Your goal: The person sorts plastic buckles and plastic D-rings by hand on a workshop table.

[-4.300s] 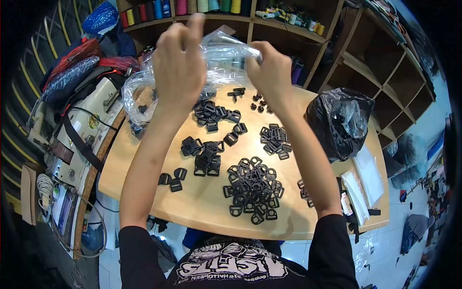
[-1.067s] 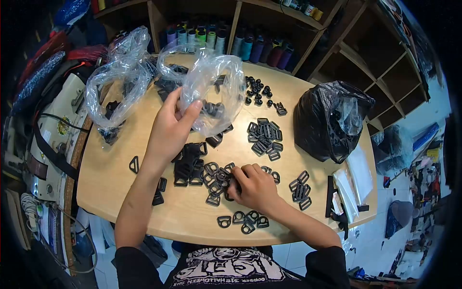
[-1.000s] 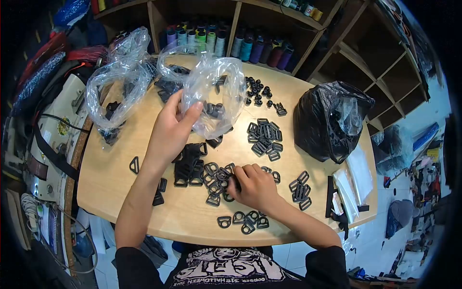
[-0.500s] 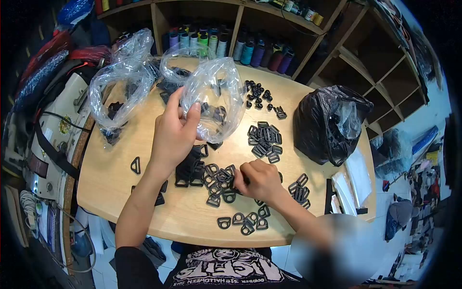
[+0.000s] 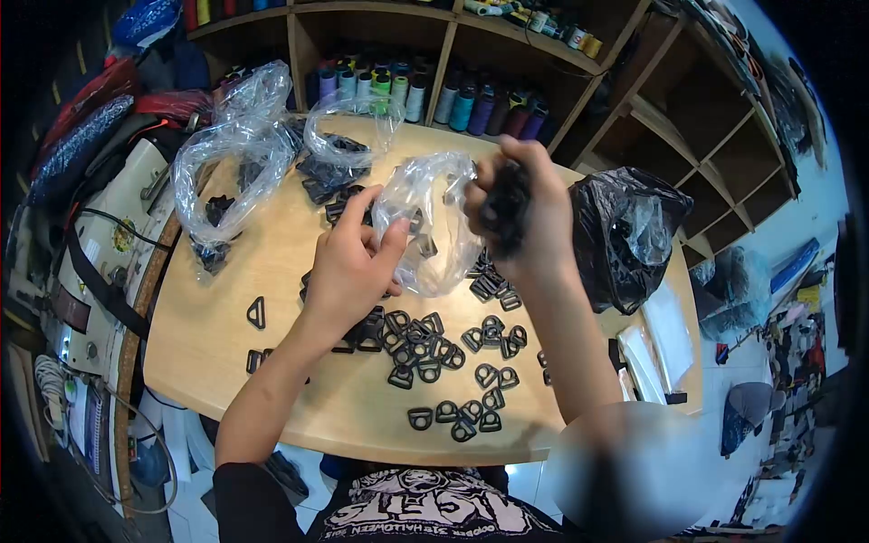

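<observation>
My left hand [image 5: 355, 258] grips the near-left side of a clear plastic bag [image 5: 425, 271], fingers and thumb curved around it. A few dark pieces show inside the bag. My right hand [image 5: 543, 213] is raised at the bag's right side, closed on a handful of small black plastic pieces [image 5: 507, 208]; motion blur hides their exact kind. Below the hands lies a pile of black D-ring buckles [image 5: 421, 344]. Smaller groups of D-rings [image 5: 471, 416] lie nearer the table's front edge. My right hand partly covers some black slide buckles [image 5: 489, 288].
Two more clear bags, one at the left [image 5: 226, 181] and one at the back [image 5: 348, 136], have black parts in or beside them. A black plastic bag [image 5: 625, 240] stands at the right. Thread spools [image 5: 398, 90] fill shelves behind the wooden table [image 5: 199, 335].
My right hand has risen from the D-ring pile to the bag's right side, now with black pieces in it. My left hand and the bag have moved slightly right and nearer.
</observation>
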{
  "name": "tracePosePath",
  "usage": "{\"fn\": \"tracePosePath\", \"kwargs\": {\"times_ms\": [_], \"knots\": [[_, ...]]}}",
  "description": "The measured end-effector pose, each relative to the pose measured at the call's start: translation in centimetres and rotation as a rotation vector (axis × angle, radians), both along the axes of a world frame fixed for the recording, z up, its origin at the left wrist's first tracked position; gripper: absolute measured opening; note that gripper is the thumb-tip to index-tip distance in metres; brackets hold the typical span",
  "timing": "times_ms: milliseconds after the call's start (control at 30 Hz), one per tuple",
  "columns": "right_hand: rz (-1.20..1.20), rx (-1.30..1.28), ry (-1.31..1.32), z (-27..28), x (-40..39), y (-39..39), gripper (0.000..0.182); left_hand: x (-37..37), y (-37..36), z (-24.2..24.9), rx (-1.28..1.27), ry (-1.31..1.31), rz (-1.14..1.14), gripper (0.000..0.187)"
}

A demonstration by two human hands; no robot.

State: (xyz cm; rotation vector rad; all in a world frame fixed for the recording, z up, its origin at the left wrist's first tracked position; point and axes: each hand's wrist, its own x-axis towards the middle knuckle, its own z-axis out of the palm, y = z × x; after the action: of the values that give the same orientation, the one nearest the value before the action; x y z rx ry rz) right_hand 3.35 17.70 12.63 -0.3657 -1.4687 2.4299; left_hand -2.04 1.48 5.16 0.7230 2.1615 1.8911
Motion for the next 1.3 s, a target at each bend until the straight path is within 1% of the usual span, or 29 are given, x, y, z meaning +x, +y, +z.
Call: {"fn": "tracePosePath", "kwargs": {"times_ms": [33, 67, 133, 167, 200, 267, 300, 367, 400, 467, 500, 600, 700, 767, 800, 867, 900, 933, 1033, 1067, 1100, 1133, 1200, 1233, 1300], "knots": [[-0.054, 0.198, 0.114, -0.5, -1.4, -0.7, 0.034, 0.2, 0.0, 0.3, 0.019, -0.081, -0.032, 0.049], [-0.106, 0.396, 0.231, -1.0, -2.7, -1.2, 0.036, 0.2, -0.1, 0.3, 0.019, -0.073, -0.031, 0.049], [-0.255, 0.967, 0.295, -0.7, -3.4, -2.5, 0.04, -0.1, -0.4, 0.2, 0.156, -0.249, -0.111, 0.046], [-0.225, 1.096, 0.269, -0.2, -3.3, -3.0, 0.038, -0.1, -0.7, 0.6, 0.146, -0.198, -0.129, 0.042], [-0.211, 1.201, 0.238, -0.3, -3.7, -3.2, 0.037, -0.2, -0.8, 0.8, 0.151, -0.194, -0.124, 0.042], [-0.194, 1.419, 0.159, -1.2, -4.3, -3.3, 0.037, 0.0, -0.8, 1.0, 0.178, -0.27, -0.112, 0.038], [-0.196, 1.421, 0.155, -1.3, -4.2, -3.3, 0.037, 0.2, -0.6, 1.2, 0.185, -0.286, -0.093, 0.036], [-0.106, 1.562, 0.078, -1.3, -4.3, -3.4, 0.039, 0.3, -0.4, 1.3, 0.204, -0.304, -0.092, 0.035], [-0.103, 1.564, 0.078, -1.1, -4.3, -3.3, 0.039, 0.4, -0.4, 1.3, 0.223, -0.321, -0.085, 0.034], [0.022, 1.585, 0.003, -0.6, -4.1, -3.0, 0.041, 0.1, -0.5, 0.9, 0.216, -0.318, -0.089, 0.031], [0.021, 1.581, -0.004, -0.6, -4.0, -2.9, 0.041, -0.1, -0.5, 0.7, 0.208, -0.313, -0.096, 0.029], [0.033, 1.548, 0.013, -0.4, -3.9, -2.5, 0.043, 0.0, -0.6, 0.9, 0.203, -0.313, -0.116, 0.03], [0.064, 1.524, -0.077, 0.1, -3.6, -2.6, 0.043, 0.2, -0.6, 0.6, 0.201, -0.278, -0.106, 0.033], [0.035, 1.36, 0.063, 0.4, -3.1, -2.3, 0.037, 0.4, -0.5, 0.8, 0.225, -0.24, -0.097, 0.036], [0.028, 1.358, 0.045, 0.4, -2.5, -2.0, 0.037, 0.4, -0.6, 0.9, 0.243, -0.227, -0.1, 0.038], [-0.298, 1.256, 0.395, 0.4, -0.7, -1.3, 0.027, 0.1, -0.8, 1.2, 0.26, -0.222, -0.085, 0.038], [-0.32, 1.294, 0.381, 0.4, 0.8, -0.5, 0.022, 0.1, -0.8, 1.4, 0.266, -0.231, -0.091, 0.038], [-0.243, 1.335, 0.233, 0.6, 2.9, 0.2, 0.019, 0.2, -0.8, 1.6, 0.277, -0.207, -0.077, 0.038], [-0.196, 1.359, 0.158, -2.6, 6.7, 2.1, 0.019, -0.2, -0.9, 1.1, 0.268, -0.177, -0.067, 0.038], [-0.16, 1.349, 0.069, -3.4, 7.8, 2.3, 0.021, -0.2, -0.8, 0.8, 0.236, -0.17, -0.08, 0.038], [-0.129, 1.336, -0.023, -4.3, 9.0, 2.7, 0.023, -0.1, -0.8, 0.6, 0.234, -0.183, -0.087, 0.038], [0.059, 1.48, -0.119, -5.6, 10.1, 3.8, 0.034, -0.2, -0.7, 0.6, 0.229, -0.184, -0.081, 0.038], [0.165, 1.599, -0.367, -7.7, 11.9, 3.6, 0.043, -0.3, -0.8, 0.8, 0.224, -0.19, -0.073, 0.038], [0.167, 1.598, -0.375, -8.9, 12.5, 3.5, 0.043, -0.2, -0.8, 0.8, 0.23, -0.181, -0.076, 0.038], [0.163, 1.653, -0.405, -10.8, 13.0, 3.3, 0.05, -0.3, -0.8, 0.8, 0.231, -0.16, -0.082, 0.039]]}}
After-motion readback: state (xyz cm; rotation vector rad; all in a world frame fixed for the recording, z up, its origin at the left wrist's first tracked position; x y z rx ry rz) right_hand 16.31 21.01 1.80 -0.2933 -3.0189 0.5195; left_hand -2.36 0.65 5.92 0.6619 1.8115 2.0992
